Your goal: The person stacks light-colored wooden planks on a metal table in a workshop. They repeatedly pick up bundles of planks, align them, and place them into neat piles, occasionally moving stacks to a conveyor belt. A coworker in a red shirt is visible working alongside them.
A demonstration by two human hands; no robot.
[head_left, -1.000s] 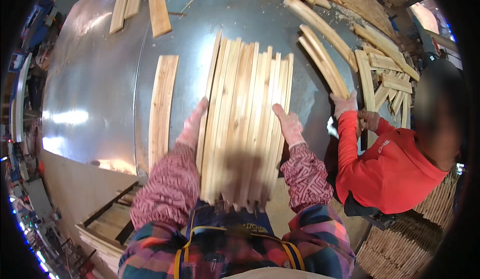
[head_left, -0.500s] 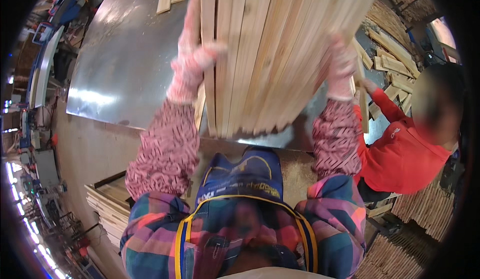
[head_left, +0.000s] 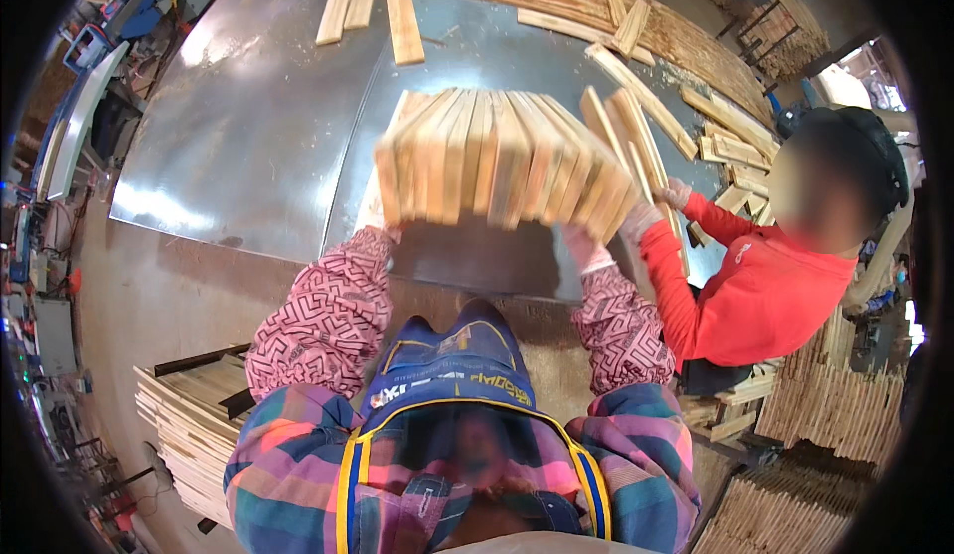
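Observation:
Between my two gloved hands is a row of wooden boards [head_left: 487,161], pressed side by side, with their cut ends facing me above the metal table [head_left: 248,157]. My left hand [head_left: 378,240] is closed on the row's left end, its fingers mostly hidden behind the wood. At the right end, my right hand [head_left: 586,250] grips the outermost boards from below and the side; its fingers are partly hidden too. Whether the row touches the tabletop I cannot tell.
Close on my right, a co-worker in a red top [head_left: 770,291] holds long boards [head_left: 636,142] beside my row. Loose boards [head_left: 402,19] lie at the table's far side. Stacked boards [head_left: 189,435] stand low at left, more stacks [head_left: 830,405] at lower right.
The row of boards has swung from standing tall close to me to tipped away, its ends now toward me. My hands have come lower and nearer my body.

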